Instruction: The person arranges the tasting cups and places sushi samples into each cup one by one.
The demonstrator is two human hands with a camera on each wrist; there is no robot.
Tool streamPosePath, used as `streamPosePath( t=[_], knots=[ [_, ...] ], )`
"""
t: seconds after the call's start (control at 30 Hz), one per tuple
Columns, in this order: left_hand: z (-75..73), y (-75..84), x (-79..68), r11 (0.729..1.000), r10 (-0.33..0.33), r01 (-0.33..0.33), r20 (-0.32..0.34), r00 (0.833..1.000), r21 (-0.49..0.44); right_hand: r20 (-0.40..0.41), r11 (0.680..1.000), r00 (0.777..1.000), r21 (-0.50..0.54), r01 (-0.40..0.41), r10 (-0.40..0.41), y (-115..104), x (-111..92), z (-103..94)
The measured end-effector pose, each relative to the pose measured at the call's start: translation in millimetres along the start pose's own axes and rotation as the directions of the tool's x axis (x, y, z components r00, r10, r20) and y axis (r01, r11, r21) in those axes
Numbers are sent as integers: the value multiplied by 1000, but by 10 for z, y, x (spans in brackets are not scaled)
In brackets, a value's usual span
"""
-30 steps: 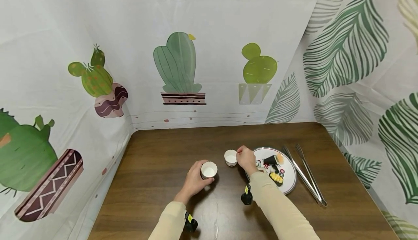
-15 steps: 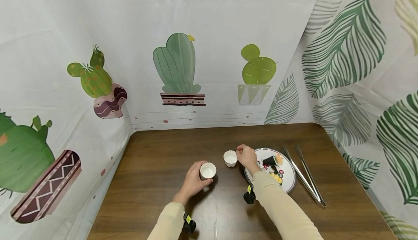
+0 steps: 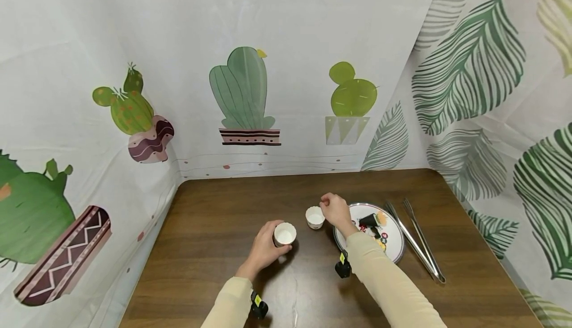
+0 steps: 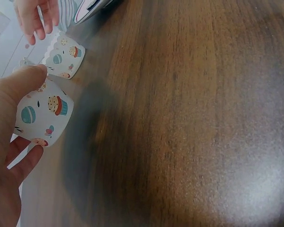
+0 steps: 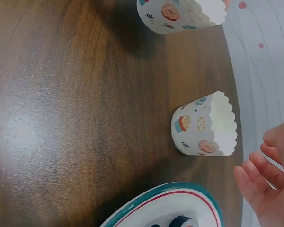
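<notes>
My left hand (image 3: 265, 244) grips a white paper baking cup (image 3: 284, 234) by its sides, thumb on one side and fingers on the other. Cupcake and macaron prints show on that cup in the left wrist view. A second paper baking cup (image 5: 206, 125) with a scalloped rim stands upright on the table. Just right of and above this second cup hovers my right hand (image 3: 336, 213). In the right wrist view its fingers (image 5: 248, 182) are loosely bent, apart from the cup, with nothing seen between them.
A round plate (image 3: 395, 253) with sushi pieces (image 3: 369, 220) lies partly under my right forearm. Right of it, metal tongs (image 3: 417, 248) rest on the wooden table (image 3: 214, 268). A patterned cloth (image 3: 299, 70) hangs behind the table's far edge.
My right hand has shifted slightly left and away from me, over the second cup's right edge. The left hand still holds its cup in nearly the same place.
</notes>
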State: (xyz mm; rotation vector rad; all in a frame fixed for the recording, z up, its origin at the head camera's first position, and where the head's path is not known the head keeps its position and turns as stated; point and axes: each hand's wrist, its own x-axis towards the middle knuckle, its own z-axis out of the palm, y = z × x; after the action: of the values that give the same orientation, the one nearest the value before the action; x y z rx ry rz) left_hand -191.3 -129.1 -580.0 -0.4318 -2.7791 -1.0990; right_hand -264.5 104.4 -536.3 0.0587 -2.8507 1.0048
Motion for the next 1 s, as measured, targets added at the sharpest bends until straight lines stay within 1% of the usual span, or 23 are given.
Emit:
streamPosePath(
  t=[0.17,0.4,0.6,0.67,0.73,0.8,0.83,0.87,0.93,1.0],
  knots=[
    [2,-4,-1,1000,6,-6,-6,1000,5,-3,1000,1000,-20,9,-9,-47,13,-15],
    [-4,4,9,1000,11,-11,-8,1000,-9,-11,995,996,-46,89,-90,-132,-13,-51],
    [-10,6,12,1000,14,-14,-5,1000,-7,-28,988,989,-47,146,-148,-201,-20,-62],
    [-12,7,14,1000,14,-14,-10,1000,-4,-35,984,984,-33,175,-176,-217,-24,-52],
    [-11,6,16,1000,17,-17,-17,1000,1,-51,976,974,-13,219,-220,-231,-33,-44],
    [-10,7,19,1000,19,-19,-22,1000,4,-61,962,960,6,273,-273,-232,-39,-24],
    [-9,6,20,1000,21,-21,-24,1000,6,-80,949,947,12,314,-313,-219,-36,-5],
    [-8,7,21,1000,23,-23,-24,999,5,-83,942,939,18,336,-334,-222,-38,-1],
    [-7,8,22,1000,24,-24,-25,999,4,-78,932,930,27,362,-359,-235,-41,2],
    [-6,12,24,1000,24,-24,-25,999,-1,-56,934,934,34,355,-353,-268,-47,-3]
  ],
)
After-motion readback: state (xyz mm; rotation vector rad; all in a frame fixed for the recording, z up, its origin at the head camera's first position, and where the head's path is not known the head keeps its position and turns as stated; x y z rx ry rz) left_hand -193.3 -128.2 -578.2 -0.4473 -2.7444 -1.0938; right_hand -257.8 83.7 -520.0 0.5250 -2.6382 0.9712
